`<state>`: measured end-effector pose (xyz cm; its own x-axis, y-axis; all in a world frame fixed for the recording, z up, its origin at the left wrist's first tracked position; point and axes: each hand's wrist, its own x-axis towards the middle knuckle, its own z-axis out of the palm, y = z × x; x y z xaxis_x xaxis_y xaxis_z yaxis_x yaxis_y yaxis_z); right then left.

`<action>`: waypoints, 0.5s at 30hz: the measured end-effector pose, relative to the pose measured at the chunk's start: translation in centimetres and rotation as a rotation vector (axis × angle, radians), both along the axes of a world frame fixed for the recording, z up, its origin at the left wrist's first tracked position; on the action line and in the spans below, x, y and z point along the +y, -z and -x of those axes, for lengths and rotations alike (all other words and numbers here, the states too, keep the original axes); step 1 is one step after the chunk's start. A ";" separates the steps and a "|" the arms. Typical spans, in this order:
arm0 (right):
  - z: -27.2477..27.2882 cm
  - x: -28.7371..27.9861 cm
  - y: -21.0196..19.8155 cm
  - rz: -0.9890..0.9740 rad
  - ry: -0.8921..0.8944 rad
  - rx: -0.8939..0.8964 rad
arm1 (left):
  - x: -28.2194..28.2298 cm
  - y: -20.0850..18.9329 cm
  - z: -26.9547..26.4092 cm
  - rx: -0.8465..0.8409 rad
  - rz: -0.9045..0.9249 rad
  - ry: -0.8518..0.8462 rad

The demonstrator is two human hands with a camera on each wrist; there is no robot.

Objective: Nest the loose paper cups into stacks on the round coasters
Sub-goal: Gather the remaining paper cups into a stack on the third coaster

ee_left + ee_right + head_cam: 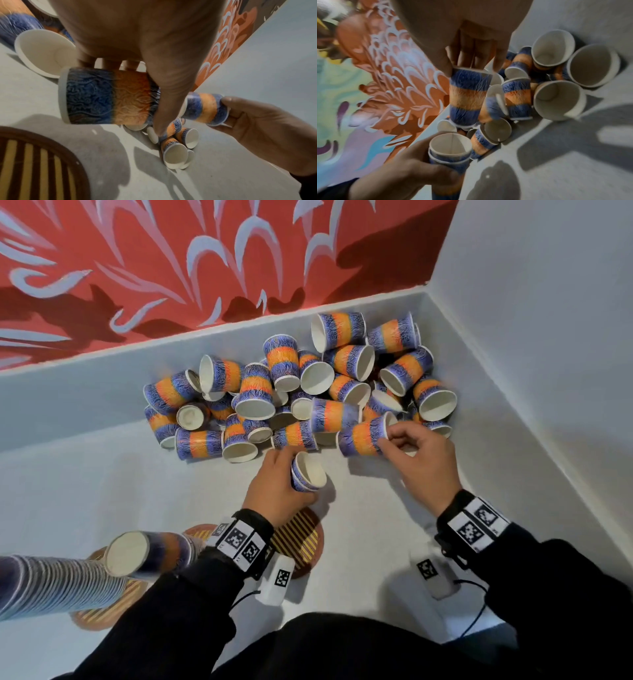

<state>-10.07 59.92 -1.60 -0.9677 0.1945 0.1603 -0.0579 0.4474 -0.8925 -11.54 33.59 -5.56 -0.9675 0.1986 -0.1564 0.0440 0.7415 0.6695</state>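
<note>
Paper cups (308,385): blue-violet bands with a swirled line pattern, orange band in the middle, white rims and insides. Coaster (305,539): brown with yellow stripes. Wall (171,268): red with pale blue curved strokes. Floor (85,474): plain pale grey. Sleeves (565,583): black.

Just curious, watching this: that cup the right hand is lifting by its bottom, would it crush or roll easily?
Probably light: the right hand lifts the paper cup by fingertips alone. The thin paper wall likely dents if squeezed. Lying sideways like the pile, it would probably roll in a curve, being tapered.
</note>
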 end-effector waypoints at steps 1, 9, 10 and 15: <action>-0.4 -0.1 -1.0 -0.018 -0.065 0.026 | 0.3 0.0 -0.2 -0.005 -0.002 0.022; -2.1 -2.5 -1.5 0.021 -0.426 -0.006 | 2.3 -1.2 -0.9 -0.034 -0.253 0.079; -2.1 -2.6 -1.0 0.061 -0.378 0.013 | 2.3 -1.3 -1.1 -0.042 -0.270 0.076; 0.1 -1.5 2.3 -0.224 -0.187 0.052 | 0.8 -1.1 -2.2 -0.082 -0.352 -0.045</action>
<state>-10.14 58.41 -3.86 -0.9728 -0.0319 0.2296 -0.2009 0.6102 -0.7663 -9.30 34.39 -4.43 -0.9637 0.2113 -0.1633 -0.0480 0.4645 0.8842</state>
